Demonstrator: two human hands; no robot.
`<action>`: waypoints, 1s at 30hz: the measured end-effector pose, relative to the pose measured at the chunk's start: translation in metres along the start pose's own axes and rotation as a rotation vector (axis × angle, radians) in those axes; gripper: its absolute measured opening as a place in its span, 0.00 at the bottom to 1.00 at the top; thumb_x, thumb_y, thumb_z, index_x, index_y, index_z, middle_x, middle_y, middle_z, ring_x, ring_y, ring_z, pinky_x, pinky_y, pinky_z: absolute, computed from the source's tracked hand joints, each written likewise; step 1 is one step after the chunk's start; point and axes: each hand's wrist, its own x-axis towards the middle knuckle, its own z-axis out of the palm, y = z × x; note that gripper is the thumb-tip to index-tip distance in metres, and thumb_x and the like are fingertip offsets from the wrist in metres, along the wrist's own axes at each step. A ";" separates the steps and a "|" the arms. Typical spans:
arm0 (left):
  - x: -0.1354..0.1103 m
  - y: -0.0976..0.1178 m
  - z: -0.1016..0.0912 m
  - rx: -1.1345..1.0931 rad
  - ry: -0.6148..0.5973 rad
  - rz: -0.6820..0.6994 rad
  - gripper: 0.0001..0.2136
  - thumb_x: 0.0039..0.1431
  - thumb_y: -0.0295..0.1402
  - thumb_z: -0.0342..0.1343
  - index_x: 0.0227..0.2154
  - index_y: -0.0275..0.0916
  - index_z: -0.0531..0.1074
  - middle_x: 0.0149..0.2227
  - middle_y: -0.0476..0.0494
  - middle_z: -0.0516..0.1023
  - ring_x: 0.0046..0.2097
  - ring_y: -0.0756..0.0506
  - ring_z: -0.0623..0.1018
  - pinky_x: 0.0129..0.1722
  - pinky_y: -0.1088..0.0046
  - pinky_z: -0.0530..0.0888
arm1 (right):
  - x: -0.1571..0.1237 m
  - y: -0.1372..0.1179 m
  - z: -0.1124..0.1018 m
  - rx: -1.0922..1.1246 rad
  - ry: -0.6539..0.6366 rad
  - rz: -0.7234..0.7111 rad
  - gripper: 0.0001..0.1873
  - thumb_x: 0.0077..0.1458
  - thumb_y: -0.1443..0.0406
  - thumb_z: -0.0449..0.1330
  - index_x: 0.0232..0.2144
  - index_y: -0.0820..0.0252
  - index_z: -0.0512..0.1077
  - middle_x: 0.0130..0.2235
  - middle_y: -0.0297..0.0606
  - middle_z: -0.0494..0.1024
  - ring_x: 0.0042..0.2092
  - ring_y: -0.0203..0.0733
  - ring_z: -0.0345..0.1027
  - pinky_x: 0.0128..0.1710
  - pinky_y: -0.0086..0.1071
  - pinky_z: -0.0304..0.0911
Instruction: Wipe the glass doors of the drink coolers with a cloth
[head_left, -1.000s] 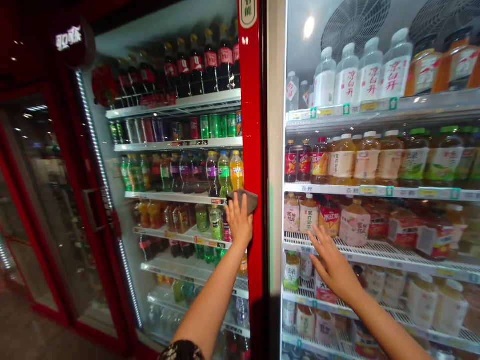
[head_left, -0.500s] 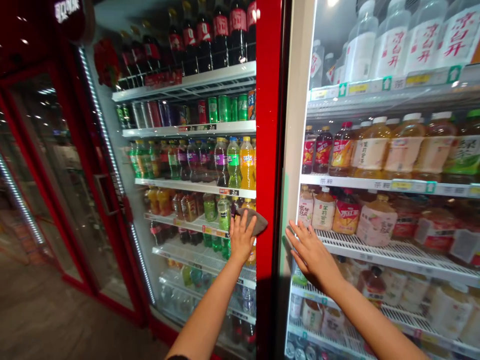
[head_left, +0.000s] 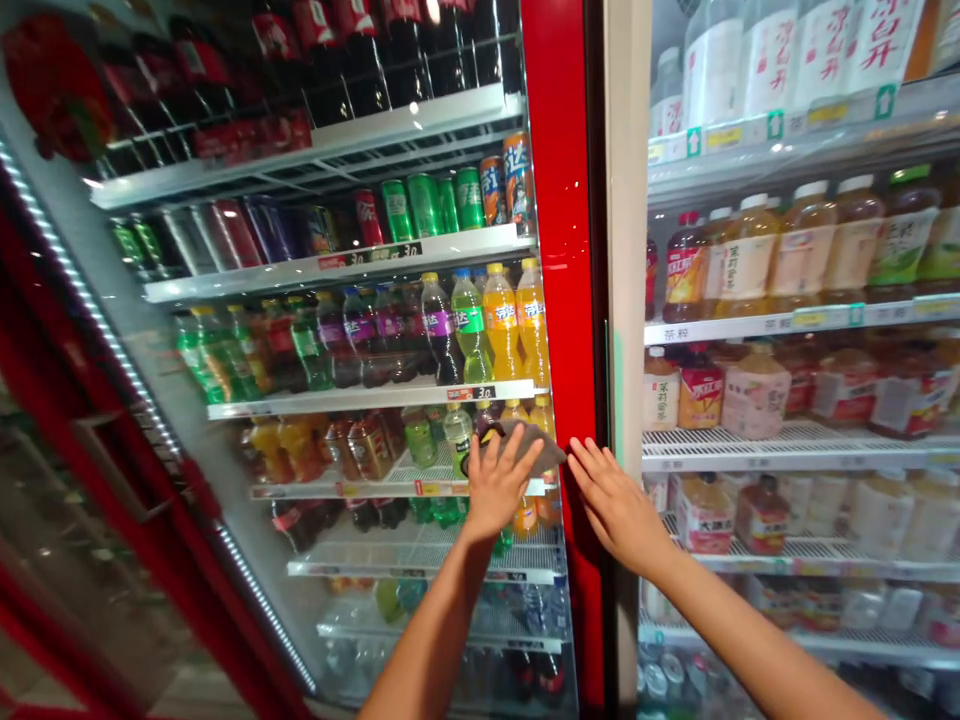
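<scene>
The red frame [head_left: 561,230] of the cooler stands upright, and both hands are near it. The left hand [head_left: 501,490] is to the left of the red frame, flat over the grey cloth [head_left: 541,450], with its fingers stretched and spread apart, pointing upward. The cloth lies under these fingers, against the glass door [head_left: 442,630], and its tip reaches the red frame's left edge. The left forearm [head_left: 431,630] rises steeply from below. The right hand [head_left: 611,510] is in front of the red frame's right part, palm turned away, its fingers straight and nearly together; I cannot tell if they touch. The right forearm [head_left: 757,630] comes slantwise from the lower right.
</scene>
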 end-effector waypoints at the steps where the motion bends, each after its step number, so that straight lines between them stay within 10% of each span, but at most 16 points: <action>1: 0.000 -0.006 -0.002 -0.002 0.011 -0.074 0.38 0.58 0.36 0.64 0.69 0.59 0.55 0.72 0.48 0.55 0.71 0.32 0.57 0.71 0.39 0.43 | 0.001 -0.005 0.001 -0.007 -0.004 0.014 0.45 0.62 0.77 0.46 0.73 0.55 0.30 0.73 0.45 0.51 0.74 0.49 0.38 0.69 0.57 0.54; 5: -0.035 0.004 0.011 0.019 0.127 -0.265 0.38 0.56 0.37 0.66 0.68 0.54 0.58 0.72 0.43 0.57 0.69 0.30 0.62 0.70 0.37 0.47 | 0.001 -0.020 0.000 -0.042 -0.001 0.035 0.44 0.63 0.76 0.47 0.73 0.55 0.31 0.73 0.46 0.52 0.74 0.49 0.38 0.69 0.58 0.54; 11: -0.043 0.010 0.013 -0.027 0.102 0.236 0.29 0.65 0.37 0.56 0.67 0.61 0.58 0.71 0.55 0.59 0.70 0.39 0.61 0.73 0.44 0.42 | 0.012 -0.038 -0.003 -0.019 0.023 0.078 0.44 0.63 0.75 0.48 0.74 0.50 0.34 0.74 0.43 0.46 0.74 0.51 0.39 0.69 0.59 0.53; 15: -0.019 -0.036 -0.012 -0.037 0.038 -0.107 0.39 0.60 0.35 0.62 0.70 0.59 0.51 0.74 0.49 0.51 0.71 0.33 0.58 0.71 0.39 0.47 | 0.019 -0.039 0.011 -0.065 0.000 0.090 0.47 0.60 0.78 0.48 0.73 0.51 0.31 0.75 0.43 0.38 0.74 0.52 0.34 0.69 0.57 0.54; 19: -0.056 -0.059 -0.011 0.010 0.080 -0.494 0.43 0.56 0.33 0.66 0.71 0.48 0.51 0.74 0.37 0.49 0.69 0.27 0.61 0.68 0.36 0.55 | 0.016 -0.033 0.039 -0.217 -0.036 0.121 0.48 0.60 0.78 0.47 0.72 0.57 0.25 0.75 0.46 0.33 0.74 0.54 0.31 0.68 0.57 0.56; 23: -0.096 -0.045 0.005 -0.003 0.011 -0.056 0.37 0.59 0.33 0.61 0.69 0.58 0.54 0.72 0.48 0.55 0.66 0.33 0.67 0.70 0.38 0.51 | 0.010 -0.029 0.062 -0.350 -0.029 0.136 0.47 0.64 0.74 0.49 0.71 0.61 0.21 0.74 0.48 0.32 0.74 0.57 0.28 0.67 0.59 0.55; 26: -0.082 -0.044 0.003 -0.012 0.004 0.206 0.33 0.64 0.31 0.55 0.68 0.63 0.54 0.73 0.57 0.54 0.68 0.39 0.64 0.73 0.46 0.45 | 0.007 -0.027 0.071 -0.406 -0.022 0.136 0.47 0.67 0.68 0.52 0.71 0.64 0.22 0.74 0.51 0.31 0.74 0.60 0.29 0.67 0.59 0.55; 30: -0.048 -0.067 -0.017 -0.033 0.025 -0.093 0.37 0.62 0.34 0.59 0.70 0.59 0.51 0.74 0.51 0.49 0.70 0.34 0.60 0.72 0.42 0.48 | 0.006 -0.025 0.078 -0.446 0.009 0.148 0.47 0.68 0.63 0.52 0.72 0.66 0.23 0.74 0.53 0.33 0.74 0.61 0.33 0.68 0.59 0.52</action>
